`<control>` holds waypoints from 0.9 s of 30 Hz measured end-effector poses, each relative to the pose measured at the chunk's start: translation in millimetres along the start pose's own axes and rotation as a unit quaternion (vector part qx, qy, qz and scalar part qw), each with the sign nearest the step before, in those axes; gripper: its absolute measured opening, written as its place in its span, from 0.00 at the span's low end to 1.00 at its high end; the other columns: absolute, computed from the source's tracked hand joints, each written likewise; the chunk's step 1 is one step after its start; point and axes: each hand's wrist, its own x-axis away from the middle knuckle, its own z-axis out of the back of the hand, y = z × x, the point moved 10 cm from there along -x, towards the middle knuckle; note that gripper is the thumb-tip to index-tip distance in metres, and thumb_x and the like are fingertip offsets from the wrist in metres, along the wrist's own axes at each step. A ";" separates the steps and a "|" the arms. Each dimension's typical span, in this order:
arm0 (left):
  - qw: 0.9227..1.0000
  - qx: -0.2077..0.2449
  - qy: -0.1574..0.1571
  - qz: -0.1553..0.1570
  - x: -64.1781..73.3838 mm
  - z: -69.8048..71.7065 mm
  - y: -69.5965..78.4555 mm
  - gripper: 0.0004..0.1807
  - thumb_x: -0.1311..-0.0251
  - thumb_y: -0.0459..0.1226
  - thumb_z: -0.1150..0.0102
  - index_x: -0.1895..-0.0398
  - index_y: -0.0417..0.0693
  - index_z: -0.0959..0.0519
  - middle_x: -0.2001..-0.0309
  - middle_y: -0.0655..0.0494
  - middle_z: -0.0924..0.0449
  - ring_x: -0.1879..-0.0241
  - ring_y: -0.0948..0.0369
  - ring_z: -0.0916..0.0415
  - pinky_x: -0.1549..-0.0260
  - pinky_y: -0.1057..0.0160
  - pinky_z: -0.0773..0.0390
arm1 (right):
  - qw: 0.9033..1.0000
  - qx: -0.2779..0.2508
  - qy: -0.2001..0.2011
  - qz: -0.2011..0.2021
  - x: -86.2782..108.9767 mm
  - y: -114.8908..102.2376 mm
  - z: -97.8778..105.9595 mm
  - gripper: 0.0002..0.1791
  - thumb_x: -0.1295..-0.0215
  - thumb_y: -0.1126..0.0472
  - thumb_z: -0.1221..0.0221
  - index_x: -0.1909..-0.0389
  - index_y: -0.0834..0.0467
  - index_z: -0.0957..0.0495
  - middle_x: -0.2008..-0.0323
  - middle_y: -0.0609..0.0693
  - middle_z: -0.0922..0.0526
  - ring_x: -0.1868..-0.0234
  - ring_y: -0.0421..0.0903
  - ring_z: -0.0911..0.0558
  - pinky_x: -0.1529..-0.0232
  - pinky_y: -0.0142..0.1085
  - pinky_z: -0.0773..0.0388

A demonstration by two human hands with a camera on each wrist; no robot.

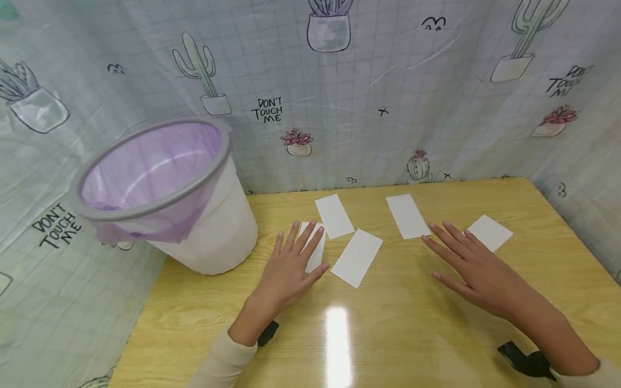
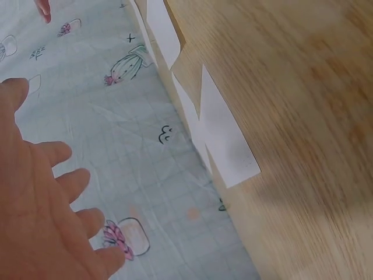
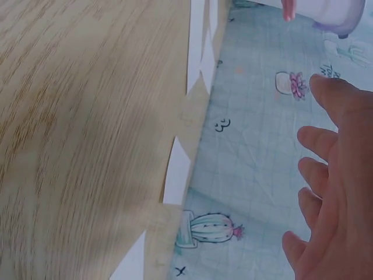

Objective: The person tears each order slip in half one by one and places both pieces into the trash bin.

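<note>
Five white cards [image 1: 356, 258] lay flat on the yellow wooden table [image 1: 388, 334], three close together nearer the big bin [image 1: 218, 231] and two farther over to the right, with a gap between those two. The left hand [image 1: 289, 269] was up above the table with its fingers spread out, hiding part of one card from the head view, and the right hand [image 1: 477, 269] was up too, fingers spread, near the two cards on the right. A purple bag [image 1: 150, 167] lined the bin, and a cloth [image 1: 339, 75] with cactus pictures hung behind.
</note>
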 end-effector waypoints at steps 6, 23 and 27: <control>1.000 0.003 0.002 -0.001 3.3 -3.5 4.0 0.40 0.24 0.63 0.61 0.16 0.60 0.56 0.17 0.60 0.62 0.19 0.50 0.68 0.25 0.38 0.60 | 1.000 -0.013 -0.012 -0.006 1.0 -1.4 -3.8 0.39 0.26 0.49 0.40 0.19 0.49 0.45 0.19 0.53 0.50 0.18 0.48 0.59 0.22 0.37 0.72; 0.999 0.025 -0.033 -0.025 1.9 -16.6 26.9 0.40 0.25 0.65 0.65 0.17 0.63 0.56 0.17 0.64 0.63 0.19 0.52 0.68 0.24 0.42 0.59 | 0.999 -0.013 -0.019 0.033 -18.2 -14.9 -13.1 0.37 0.25 0.49 0.41 0.21 0.50 0.42 0.20 0.54 0.46 0.19 0.53 0.51 0.22 0.36 0.69; 0.999 0.017 -0.019 -0.030 1.8 -16.1 30.3 0.40 0.26 0.63 0.58 0.17 0.61 0.51 0.17 0.61 0.59 0.19 0.51 0.65 0.24 0.41 0.55 | 0.998 -0.023 -0.034 0.040 -21.1 -19.8 -20.0 0.37 0.26 0.50 0.40 0.21 0.52 0.41 0.20 0.55 0.46 0.20 0.55 0.49 0.21 0.43 0.62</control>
